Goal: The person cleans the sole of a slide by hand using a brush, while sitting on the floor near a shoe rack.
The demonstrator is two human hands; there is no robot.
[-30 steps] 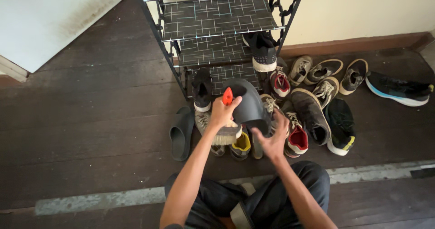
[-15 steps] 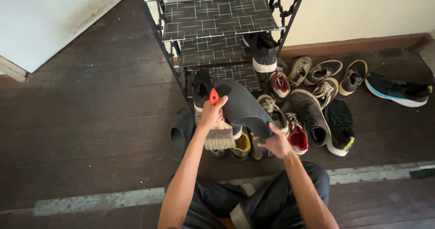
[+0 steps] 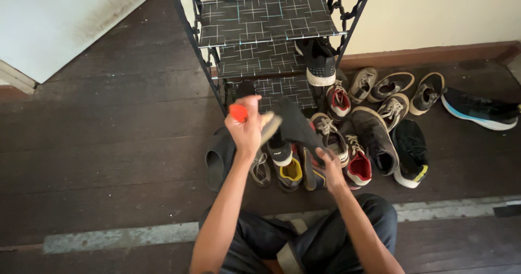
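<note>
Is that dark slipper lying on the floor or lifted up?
Lifted up: the right hand holds the dark slipper tilted above the shoes, while the left hand holds a brush against it.

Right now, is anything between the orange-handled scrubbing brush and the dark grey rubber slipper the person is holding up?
Nothing visible. The left hand grips the orange-handled scrubbing brush, whose bristles meet the dark grey rubber slipper, held from below by the right hand. The pile of sneakers lies on the floor underneath, not between them.

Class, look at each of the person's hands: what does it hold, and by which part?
The left hand grips a scrubbing brush by its orange handle. The right hand holds a dark slide sandal by its lower end.
</note>
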